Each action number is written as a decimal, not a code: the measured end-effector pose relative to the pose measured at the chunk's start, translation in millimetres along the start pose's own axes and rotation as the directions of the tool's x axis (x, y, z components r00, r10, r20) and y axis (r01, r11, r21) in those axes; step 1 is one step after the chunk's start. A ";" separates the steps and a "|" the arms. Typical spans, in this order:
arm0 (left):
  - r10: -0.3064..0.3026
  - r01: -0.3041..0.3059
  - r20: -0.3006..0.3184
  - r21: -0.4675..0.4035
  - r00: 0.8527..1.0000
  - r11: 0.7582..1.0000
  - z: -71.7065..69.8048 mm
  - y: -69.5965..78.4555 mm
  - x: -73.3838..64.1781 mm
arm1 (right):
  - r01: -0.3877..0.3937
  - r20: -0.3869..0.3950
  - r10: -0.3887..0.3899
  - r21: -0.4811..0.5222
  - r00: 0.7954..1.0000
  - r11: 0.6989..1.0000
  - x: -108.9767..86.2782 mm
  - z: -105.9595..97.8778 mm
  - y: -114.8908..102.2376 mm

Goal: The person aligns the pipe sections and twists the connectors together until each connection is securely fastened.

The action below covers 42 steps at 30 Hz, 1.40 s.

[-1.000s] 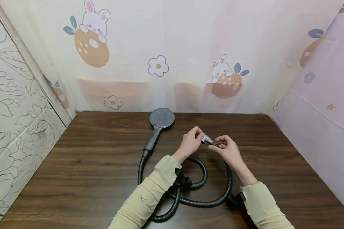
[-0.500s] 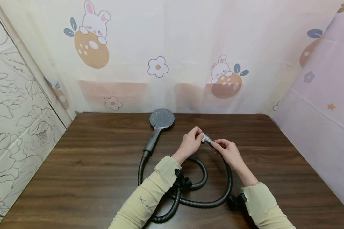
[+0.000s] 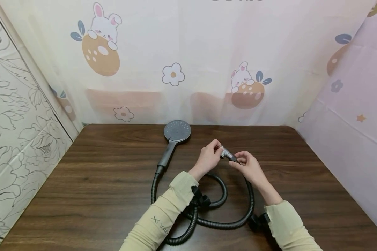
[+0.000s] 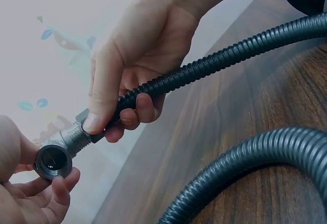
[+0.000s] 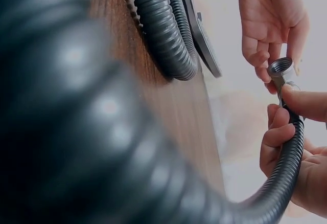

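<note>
My left hand (image 3: 207, 158) pinches a silver metal elbow fitting (image 4: 75, 138), whose round threaded mouth faces the camera in the left wrist view. Bare thread shows on its other arm, against the black nut (image 4: 98, 135) at the end of a ribbed shower hose (image 4: 219, 63). Thumb and fingers of my right hand (image 3: 250, 169) grip that nut and the hose just behind it. Both hands are raised above the table. At the far end of the hose, the grey shower head (image 3: 177, 130) lies face up near the table's back edge.
The hose lies in crossing loops (image 3: 224, 225) on the dark wooden table (image 3: 91, 188), under and between the forearms. A black wrist mount (image 3: 258, 221) sits at the right cuff. Behind the table hangs a printed curtain (image 3: 201, 45).
My right fingers moved up over the joint half a second ago and are now slightly lower, spread around the nut. The left hand keeps its hold on the fitting. The shower head stays put.
</note>
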State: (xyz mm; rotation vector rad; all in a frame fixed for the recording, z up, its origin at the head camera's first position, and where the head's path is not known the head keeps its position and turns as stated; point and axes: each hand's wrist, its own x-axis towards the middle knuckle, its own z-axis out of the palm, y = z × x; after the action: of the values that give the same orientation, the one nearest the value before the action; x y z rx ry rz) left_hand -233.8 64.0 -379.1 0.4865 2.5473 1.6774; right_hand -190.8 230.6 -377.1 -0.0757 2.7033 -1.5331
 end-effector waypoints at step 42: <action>0.002 -0.002 -0.007 0.043 1.000 0.999 1.4 3.9 1.3 | 0.017 0.040 -0.020 0.076 0.999 0.997 0.3 -1.2 -1.1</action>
State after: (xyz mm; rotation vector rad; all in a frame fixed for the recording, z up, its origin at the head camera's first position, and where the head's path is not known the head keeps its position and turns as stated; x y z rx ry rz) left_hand -233.9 67.0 -376.0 0.4876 2.5934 1.6308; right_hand -191.1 231.0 -375.5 -0.1290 2.6175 -1.6185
